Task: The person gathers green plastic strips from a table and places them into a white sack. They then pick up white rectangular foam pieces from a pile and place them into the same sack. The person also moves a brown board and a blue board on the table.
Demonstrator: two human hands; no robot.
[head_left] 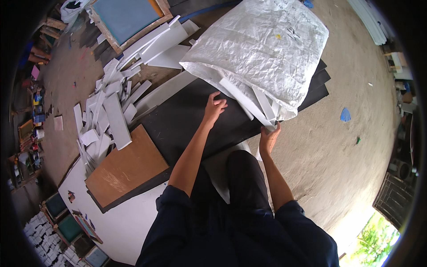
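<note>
A large white woven sack (262, 42) lies on a stack of black sheets (182, 118), its mouth toward me. Several white offcut strips (243, 99) stick out of that mouth. My right hand (269, 139) is at the mouth's right corner, with its fingers closed round the near ends of the strips; part of the grip is hidden. Over the black sheets, left of the strips, hovers my left hand (214, 109). Its fingers are apart and slightly curled, with nothing in them.
A heap of white offcuts (106, 104) spreads to the left, beside a brown board (131, 167). Behind it leans a wooden-framed screen (126, 20). A blue scrap (345, 115) lies on the concrete floor (329, 155) at right. Crowded shelves line the left side.
</note>
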